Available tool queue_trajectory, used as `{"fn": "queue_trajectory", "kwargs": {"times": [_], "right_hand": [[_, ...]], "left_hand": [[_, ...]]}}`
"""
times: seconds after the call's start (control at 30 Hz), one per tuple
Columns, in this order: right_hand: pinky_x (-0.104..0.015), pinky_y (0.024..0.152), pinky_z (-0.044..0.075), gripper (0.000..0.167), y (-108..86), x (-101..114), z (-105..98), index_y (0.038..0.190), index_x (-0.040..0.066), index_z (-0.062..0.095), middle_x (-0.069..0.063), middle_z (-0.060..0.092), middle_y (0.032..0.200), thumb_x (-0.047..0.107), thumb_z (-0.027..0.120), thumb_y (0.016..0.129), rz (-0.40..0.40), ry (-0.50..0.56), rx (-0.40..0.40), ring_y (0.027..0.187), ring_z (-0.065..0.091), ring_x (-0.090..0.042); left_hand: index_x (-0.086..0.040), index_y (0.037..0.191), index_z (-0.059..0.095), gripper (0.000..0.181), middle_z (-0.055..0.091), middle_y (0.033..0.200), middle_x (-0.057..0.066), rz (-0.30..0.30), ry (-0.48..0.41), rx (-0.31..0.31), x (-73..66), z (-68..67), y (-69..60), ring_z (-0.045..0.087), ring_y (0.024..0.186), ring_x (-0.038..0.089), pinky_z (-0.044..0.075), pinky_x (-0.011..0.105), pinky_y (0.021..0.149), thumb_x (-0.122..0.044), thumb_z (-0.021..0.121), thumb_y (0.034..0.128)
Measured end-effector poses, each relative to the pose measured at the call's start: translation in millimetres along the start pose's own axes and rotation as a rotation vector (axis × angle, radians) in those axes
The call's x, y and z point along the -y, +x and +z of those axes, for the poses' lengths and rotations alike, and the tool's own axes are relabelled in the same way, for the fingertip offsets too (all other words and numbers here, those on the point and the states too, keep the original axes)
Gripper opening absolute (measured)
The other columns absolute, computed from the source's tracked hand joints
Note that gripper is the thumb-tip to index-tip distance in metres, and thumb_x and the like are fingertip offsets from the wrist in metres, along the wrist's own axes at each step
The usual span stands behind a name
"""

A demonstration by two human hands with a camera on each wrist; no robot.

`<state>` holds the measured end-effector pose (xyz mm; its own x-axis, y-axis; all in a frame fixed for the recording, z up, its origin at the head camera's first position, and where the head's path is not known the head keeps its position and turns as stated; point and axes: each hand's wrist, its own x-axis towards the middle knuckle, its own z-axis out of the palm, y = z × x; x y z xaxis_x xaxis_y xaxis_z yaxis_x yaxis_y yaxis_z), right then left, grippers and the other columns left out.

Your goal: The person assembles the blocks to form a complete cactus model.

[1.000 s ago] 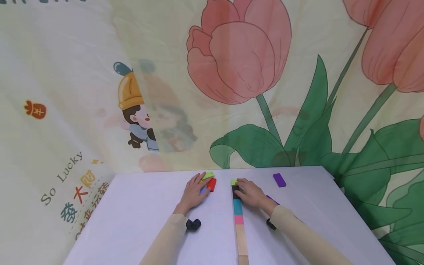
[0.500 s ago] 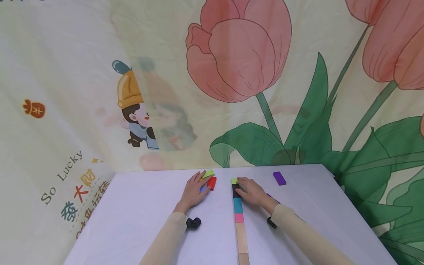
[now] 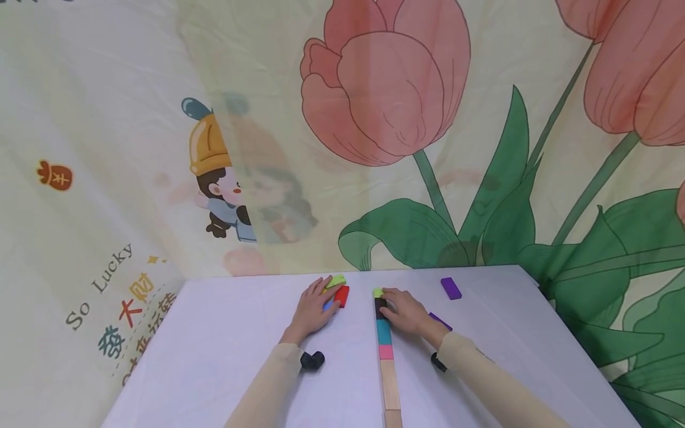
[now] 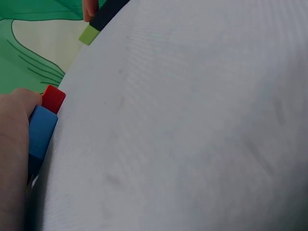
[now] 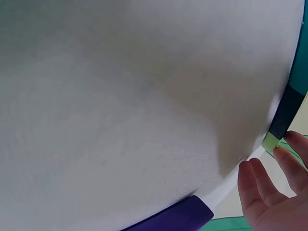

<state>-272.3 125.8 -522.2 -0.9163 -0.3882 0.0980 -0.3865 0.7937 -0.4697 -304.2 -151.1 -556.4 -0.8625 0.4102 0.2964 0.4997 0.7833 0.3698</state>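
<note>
My left hand (image 3: 312, 309) rests with fingers spread over a small cluster of blocks. Among them are a lime block (image 3: 336, 280), a red block (image 3: 342, 296) and a blue block (image 4: 43, 126); a yellow one is mostly covered by the fingers. A straight row of blocks runs away from me along the middle, with a lime block (image 3: 377, 292) at its far end, then a black block (image 3: 380, 308), a teal block (image 3: 384, 331), a pink block (image 3: 386, 352) and wooden blocks (image 3: 390, 383). My right hand (image 3: 408, 312) touches the row's far end, its fingertips against the lime and black blocks.
A purple block (image 3: 451, 288) lies at the back right of the white table (image 3: 214, 356). Another purple block (image 3: 441, 321) lies beside my right wrist, partly hidden by it. A printed cloth (image 3: 385, 101) hangs behind the table's far edge.
</note>
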Motion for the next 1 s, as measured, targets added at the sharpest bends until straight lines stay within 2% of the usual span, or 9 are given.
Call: {"fn": "queue_trajectory", "kwargs": {"times": [0.3, 0.5, 0.7, 0.83, 1.0], "right_hand": [[-0.053, 0.103, 0.043, 0.043, -11.0, 6, -1, 0.131, 0.001, 0.06, -0.017, 0.05, 0.143, 0.024, 0.065, 0.095, 0.008, 0.022, -0.011, 0.129, 0.049, -0.037], [-0.054, 0.101, 0.044, 0.049, -30.2, 17, 1, 0.133, 0.004, 0.059, -0.017, 0.048, 0.145, 0.03, 0.069, 0.093, -0.015, 0.028, 0.047, 0.13, 0.048, -0.037], [-0.056, 0.102, 0.043, 0.057, -48.1, 22, 1, 0.136, 0.007, 0.058, -0.015, 0.044, 0.149, 0.037, 0.071, 0.089, -0.002, 0.046, 0.099, 0.133, 0.045, -0.038], [-0.056, 0.102, 0.043, 0.062, -56.3, 21, 2, 0.137, 0.006, 0.057, -0.014, 0.042, 0.151, 0.041, 0.072, 0.088, -0.03, 0.07, 0.129, 0.134, 0.044, -0.038], [-0.053, 0.103, 0.043, 0.067, -60.3, 17, 4, 0.138, 0.004, 0.055, -0.012, 0.042, 0.151, 0.043, 0.072, 0.087, -0.081, 0.069, 0.14, 0.133, 0.045, -0.036]], "left_hand": [[-0.023, 0.145, 0.051, 0.051, 0.037, 0.156, 0.01, 0.004, 0.006, 0.0, 1.2, -0.7, 0.8, 0.027, 0.144, 0.035, 0.028, 0.059, 0.11, -0.04, 0.052, 0.0975], [-0.022, 0.145, 0.052, 0.051, 0.036, 0.156, 0.01, -0.014, 0.011, 0.005, 1.9, 0.3, -1.3, 0.026, 0.144, 0.036, 0.027, 0.059, 0.111, -0.04, 0.052, 0.0973], [-0.021, 0.144, 0.053, 0.05, 0.037, 0.156, 0.009, -0.02, 0.014, 0.003, 1.1, 1.2, -2.0, 0.026, 0.144, 0.035, 0.028, 0.059, 0.111, -0.039, 0.053, 0.0969], [-0.021, 0.144, 0.053, 0.05, 0.038, 0.155, 0.01, -0.009, 0.009, -0.015, 0.4, 2.1, -1.4, 0.027, 0.143, 0.036, 0.028, 0.059, 0.11, -0.039, 0.053, 0.0969], [-0.017, 0.142, 0.055, 0.05, 0.041, 0.152, 0.014, 0.026, -0.011, -0.075, -0.7, 4.6, -0.1, 0.03, 0.14, 0.039, 0.03, 0.062, 0.107, -0.041, 0.05, 0.098]]}}
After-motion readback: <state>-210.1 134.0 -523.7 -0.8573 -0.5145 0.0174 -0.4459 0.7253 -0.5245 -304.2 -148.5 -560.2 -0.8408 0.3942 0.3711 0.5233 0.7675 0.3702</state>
